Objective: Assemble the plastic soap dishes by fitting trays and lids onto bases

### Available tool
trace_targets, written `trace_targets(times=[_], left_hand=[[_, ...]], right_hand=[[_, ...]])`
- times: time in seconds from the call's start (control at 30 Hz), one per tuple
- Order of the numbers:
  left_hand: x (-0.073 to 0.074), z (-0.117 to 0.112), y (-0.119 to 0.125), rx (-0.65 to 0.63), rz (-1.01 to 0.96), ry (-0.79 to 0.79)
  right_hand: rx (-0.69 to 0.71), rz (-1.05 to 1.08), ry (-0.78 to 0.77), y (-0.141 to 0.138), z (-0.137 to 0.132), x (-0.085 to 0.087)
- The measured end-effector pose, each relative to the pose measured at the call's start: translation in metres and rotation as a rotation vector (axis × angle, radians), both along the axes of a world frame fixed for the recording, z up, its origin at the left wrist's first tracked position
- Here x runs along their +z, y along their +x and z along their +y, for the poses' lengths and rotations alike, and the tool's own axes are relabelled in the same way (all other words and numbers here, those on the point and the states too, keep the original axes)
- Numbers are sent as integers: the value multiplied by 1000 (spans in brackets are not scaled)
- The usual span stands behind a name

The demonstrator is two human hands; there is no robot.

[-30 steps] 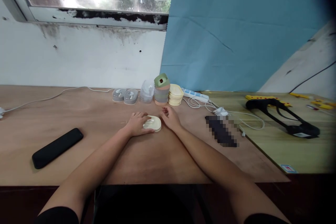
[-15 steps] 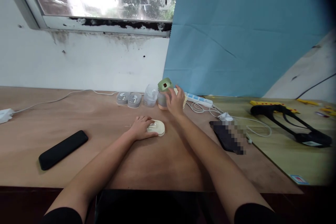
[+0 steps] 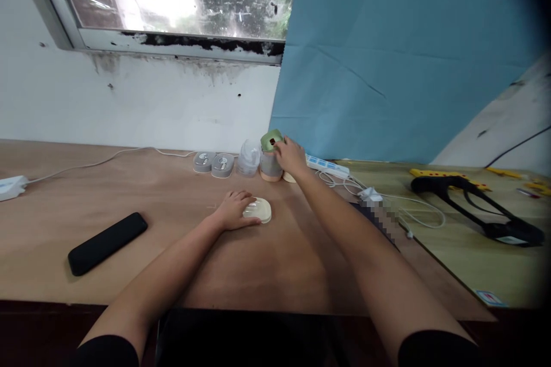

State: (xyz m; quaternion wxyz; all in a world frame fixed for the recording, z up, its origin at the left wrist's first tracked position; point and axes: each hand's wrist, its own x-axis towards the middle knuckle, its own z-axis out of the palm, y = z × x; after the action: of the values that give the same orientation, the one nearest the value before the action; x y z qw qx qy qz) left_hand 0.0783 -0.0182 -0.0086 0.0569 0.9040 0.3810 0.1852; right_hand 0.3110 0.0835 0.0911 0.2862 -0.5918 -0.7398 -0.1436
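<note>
My left hand lies on a cream oval shell piece on the wooden table, fingers curled over its left side. Far across the table my right hand has its fingers closed on a green-topped stack of grey and pink parts. Beside that stack sits a clear plastic piece on the left. A cream stack peeks out under my right hand, mostly hidden.
Two grey oval units rest left of the clear piece, with a white cable running left to a plug. A black remote-like bar lies at front left. A white power strip, tangled cables and a black strap lie to the right.
My right hand left the cream shell piece, reached to the back of the table and closed on the green-topped stack. My left hand stayed on the shell piece.
</note>
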Motion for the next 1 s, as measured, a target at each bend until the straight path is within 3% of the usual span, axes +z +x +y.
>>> trace_targets(times=[0.2,0.37,0.5,0.67,1.0], left_hand=[[0,1,-2,13,-31,44],[4,2,-1,113,-176,155],[3,5,-2,260,-323,270],[-4,10,-7,253,-388,420],[0,12,-8,69,-392,502]], right_hand=[[40,197,104,7,-4,7],[265,523,222,8,-36,-11],[487,845,16,2,-68,-49],[534,1144,-253,-17,-93,-91],[429,1200,-355,-22,-100,-102]])
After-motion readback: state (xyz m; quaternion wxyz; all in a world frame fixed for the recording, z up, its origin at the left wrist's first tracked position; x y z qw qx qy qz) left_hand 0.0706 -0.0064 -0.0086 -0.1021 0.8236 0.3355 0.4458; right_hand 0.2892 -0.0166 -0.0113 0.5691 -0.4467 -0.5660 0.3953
